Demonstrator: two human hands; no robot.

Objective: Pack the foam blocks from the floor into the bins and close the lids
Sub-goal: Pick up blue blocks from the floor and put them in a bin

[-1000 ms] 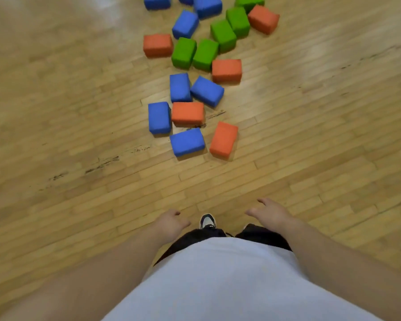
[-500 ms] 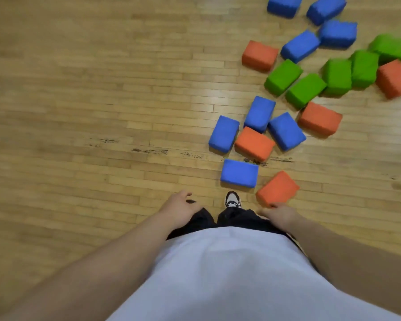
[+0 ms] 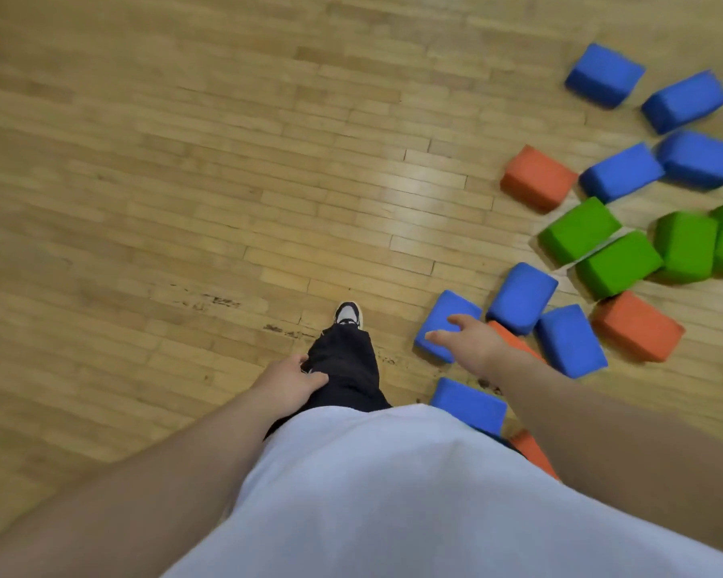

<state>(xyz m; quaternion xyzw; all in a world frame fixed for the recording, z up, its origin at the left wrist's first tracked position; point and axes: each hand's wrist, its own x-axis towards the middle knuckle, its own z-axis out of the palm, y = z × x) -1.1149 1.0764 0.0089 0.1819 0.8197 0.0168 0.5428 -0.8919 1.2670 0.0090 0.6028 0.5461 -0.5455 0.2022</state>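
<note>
Foam blocks (image 3: 581, 233) in blue, orange and green are lying scattered over the wooden floor (image 3: 226, 181) at right. The near blue block (image 3: 439, 314) is being reached for by the right hand (image 3: 474, 344), fingers spread and holding nothing. The left hand (image 3: 287, 381) is being rested, fingers relaxed, on the black trouser leg (image 3: 347, 369). A light grasp across its short sides is probably being called for; no bin is showing

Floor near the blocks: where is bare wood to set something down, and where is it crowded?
Bare floor spans everything left of the shoe and ahead of it up to the far orange block. Crowded right side: foam blocks nearly touching around the right hand.
</note>
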